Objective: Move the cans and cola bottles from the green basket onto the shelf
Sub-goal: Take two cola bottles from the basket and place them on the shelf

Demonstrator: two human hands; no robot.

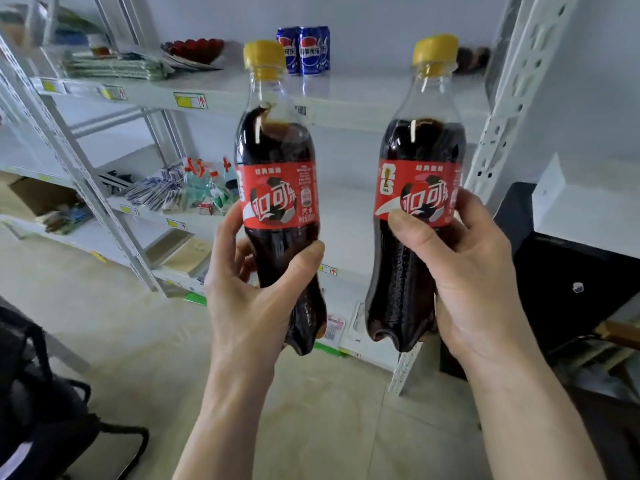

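Bottles: I hold one in each hand, left hand [252,289] wrapped round the left bottle [278,188], right hand [467,282] round the right bottle [415,202], both raised upright. Above them, cans [304,50] crowd the shelf [363,95]; lifting carelessly, I judge I could topple them.

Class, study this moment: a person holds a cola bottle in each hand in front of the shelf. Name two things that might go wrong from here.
1. Both hands are full: the left hand and right hand each grip a cola bottle, so neither could steady a slipping one.
2. The blue cans already stand on the upper shelf; a bottle set down close by might knock them over.
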